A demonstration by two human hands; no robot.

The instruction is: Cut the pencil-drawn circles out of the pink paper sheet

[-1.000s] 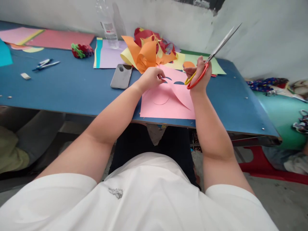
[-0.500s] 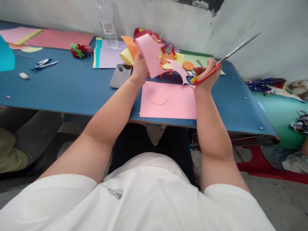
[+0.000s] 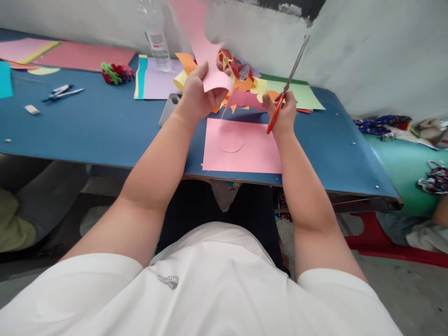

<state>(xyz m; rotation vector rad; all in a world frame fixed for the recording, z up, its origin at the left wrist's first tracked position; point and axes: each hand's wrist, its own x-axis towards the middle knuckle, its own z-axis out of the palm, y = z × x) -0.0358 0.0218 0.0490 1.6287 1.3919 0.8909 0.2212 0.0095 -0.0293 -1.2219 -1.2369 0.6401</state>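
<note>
Left hand (image 3: 196, 95) is pinching the pink offcut (image 3: 206, 56), long side pointing up, above the pink sheet (image 3: 245, 151) on the desk. Right hand (image 3: 282, 109), just right of it, is gripping scissors (image 3: 289, 81), blades closed.

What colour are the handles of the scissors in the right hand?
Red-orange; the scissors in the right hand show best in the head view.

Blue table (image 3: 98, 130), pink sheet (image 3: 245, 154), phone (image 3: 168, 108)
</note>
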